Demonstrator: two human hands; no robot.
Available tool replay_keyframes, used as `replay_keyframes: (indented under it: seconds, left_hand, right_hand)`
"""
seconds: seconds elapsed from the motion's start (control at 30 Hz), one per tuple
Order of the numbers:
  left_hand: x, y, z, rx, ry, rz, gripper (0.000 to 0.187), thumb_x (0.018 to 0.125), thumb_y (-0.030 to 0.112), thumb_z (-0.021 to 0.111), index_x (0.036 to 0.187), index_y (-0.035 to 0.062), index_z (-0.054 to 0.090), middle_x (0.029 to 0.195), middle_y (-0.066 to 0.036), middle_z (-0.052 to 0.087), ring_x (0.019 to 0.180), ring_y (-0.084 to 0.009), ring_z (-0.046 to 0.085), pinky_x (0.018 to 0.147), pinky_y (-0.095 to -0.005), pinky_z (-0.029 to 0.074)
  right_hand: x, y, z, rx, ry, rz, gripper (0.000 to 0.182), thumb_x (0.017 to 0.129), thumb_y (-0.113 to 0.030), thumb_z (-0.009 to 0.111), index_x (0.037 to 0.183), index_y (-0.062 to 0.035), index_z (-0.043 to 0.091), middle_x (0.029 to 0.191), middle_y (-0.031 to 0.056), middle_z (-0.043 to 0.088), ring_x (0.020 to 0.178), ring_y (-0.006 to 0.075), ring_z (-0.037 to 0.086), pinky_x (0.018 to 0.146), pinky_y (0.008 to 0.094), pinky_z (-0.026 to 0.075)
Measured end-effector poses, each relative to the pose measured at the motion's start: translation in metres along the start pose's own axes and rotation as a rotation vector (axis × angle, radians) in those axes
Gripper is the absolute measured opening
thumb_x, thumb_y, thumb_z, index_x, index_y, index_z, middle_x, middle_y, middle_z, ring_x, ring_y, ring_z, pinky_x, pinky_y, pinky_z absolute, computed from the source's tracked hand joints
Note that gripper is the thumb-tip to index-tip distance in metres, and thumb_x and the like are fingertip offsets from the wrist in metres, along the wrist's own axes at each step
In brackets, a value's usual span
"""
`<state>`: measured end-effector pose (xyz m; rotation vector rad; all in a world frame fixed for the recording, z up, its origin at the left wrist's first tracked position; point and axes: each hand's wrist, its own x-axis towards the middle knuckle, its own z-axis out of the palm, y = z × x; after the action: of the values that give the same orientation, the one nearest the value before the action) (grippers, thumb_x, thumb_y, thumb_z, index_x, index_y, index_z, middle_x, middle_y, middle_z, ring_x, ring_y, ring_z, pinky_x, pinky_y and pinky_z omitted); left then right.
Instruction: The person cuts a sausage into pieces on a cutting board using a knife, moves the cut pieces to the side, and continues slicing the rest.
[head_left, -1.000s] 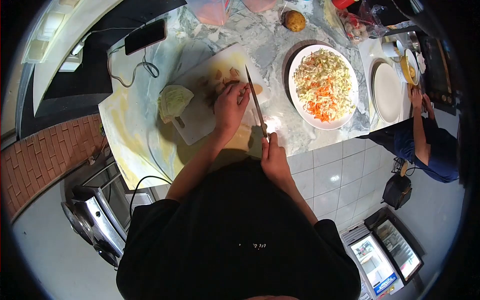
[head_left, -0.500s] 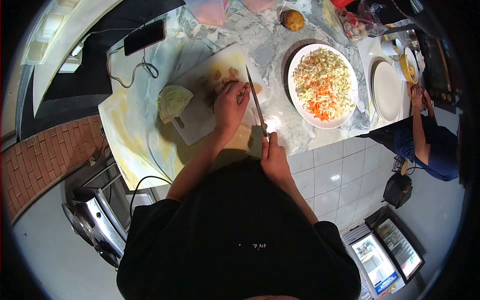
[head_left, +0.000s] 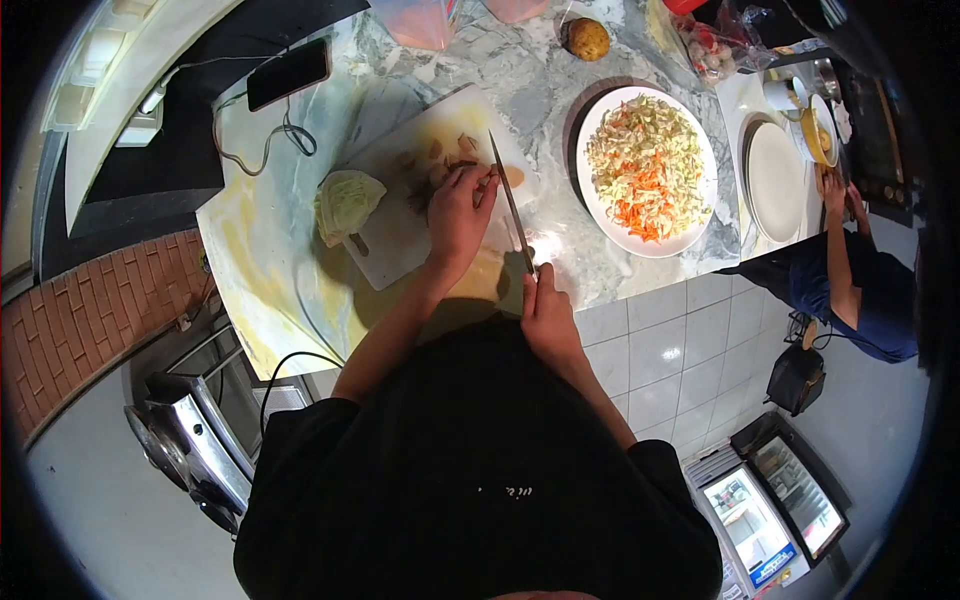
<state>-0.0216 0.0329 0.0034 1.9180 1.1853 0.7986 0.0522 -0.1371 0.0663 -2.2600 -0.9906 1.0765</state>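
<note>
the right hand is wrapped around the kitchen knife, its blade slanting forward over the right side of the cutting board, just beside the left hand, fingertips bunched; whether they pinch anything, i cannot tell.

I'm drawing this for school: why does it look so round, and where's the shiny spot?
Head view: probably a wide lens, with straight edges bending and dark corners; head view: white glare on the counter beside the knife; head view: dark shadow left of the heaped plate.
</note>
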Motion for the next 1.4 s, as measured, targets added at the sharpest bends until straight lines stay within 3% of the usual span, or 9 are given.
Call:
replay_keyframes:
  seconds: [0.17,0.23,0.77,0.87,0.97,1.27,1.4]
  left_hand:
    - [0.001,0.004,-0.004,-0.027,-0.029,-0.003,0.012,0.093,0.016,0.066,0.096,0.0043,0.067,0.088,-0.011,0.067,0.071,-0.027,0.068,0.064,-0.0383,0.052]
    - [0.0,0.003,-0.004,-0.034,-0.031,-0.009,0.012,0.093,0.015,0.066,0.096,0.0041,0.066,0.089,-0.011,0.066,0.071,-0.0274,0.068,0.064,-0.0384,0.052]
    - [0.003,0.001,-0.005,-0.055,0.0,0.03,0.009,0.091,0.011,0.066,0.091,0.0021,0.067,0.087,-0.014,0.067,0.075,-0.0355,0.065,0.067,-0.0413,0.051]
    - [0.003,-0.001,-0.005,-0.046,-0.007,0.045,0.009,0.09,0.011,0.066,0.092,0.0022,0.068,0.087,-0.013,0.067,0.076,-0.0353,0.065,0.067,-0.0415,0.051]
    - [0.003,0.002,-0.006,-0.062,0.007,0.054,0.008,0.09,0.01,0.067,0.091,0.0023,0.068,0.087,-0.013,0.068,0.077,-0.0353,0.066,0.068,-0.0418,0.051]
    - [0.004,0.002,-0.007,-0.058,-0.012,0.025,0.007,0.089,0.009,0.067,0.091,0.0022,0.068,0.088,-0.013,0.068,0.078,-0.0352,0.066,0.068,-0.0417,0.052]
    - [0.005,0.0,-0.006,-0.044,0.008,0.064,0.007,0.089,0.009,0.067,0.09,0.0023,0.068,0.087,-0.013,0.068,0.078,-0.0355,0.066,0.068,-0.0418,0.052]
  right_hand:
    - [0.001,0.002,0.001,0.004,-0.003,-0.028,0.025,0.106,-0.022,0.043,0.113,0.0012,0.041,0.069,0.0315,0.059,0.069,0.055,0.058,0.061,0.0611,0.042]
    - [0.003,0.002,0.001,-0.015,-0.049,-0.02,0.026,0.106,-0.026,0.04,0.111,-0.0006,0.037,0.071,0.0314,0.062,0.07,0.0555,0.06,0.062,0.0647,0.045]
    - [0.005,0.003,0.006,-0.041,-0.018,-0.045,0.026,0.106,-0.025,0.042,0.111,-0.0007,0.037,0.07,0.0294,0.062,0.067,0.0536,0.06,0.057,0.0628,0.047]
    - [0.005,0.004,0.007,-0.015,0.0,-0.03,0.027,0.105,-0.02,0.046,0.119,0.0019,0.041,0.068,0.0294,0.061,0.066,0.0523,0.06,0.055,0.0599,0.043]
    - [0.004,0.0,0.005,-0.037,-0.014,-0.046,0.026,0.106,-0.025,0.042,0.111,-0.0004,0.038,0.069,0.0297,0.062,0.065,0.0529,0.061,0.056,0.0621,0.047]
    - [0.006,0.003,0.01,-0.09,0.015,-0.094,0.027,0.105,-0.025,0.042,0.113,0.0009,0.038,0.065,0.0291,0.061,0.063,0.0518,0.061,0.055,0.0612,0.047]
    - [0.005,-0.002,0.009,-0.083,0.025,-0.03,0.029,0.105,-0.024,0.047,0.122,-0.0006,0.042,0.066,0.03,0.059,0.063,0.0526,0.058,0.054,0.06,0.043]
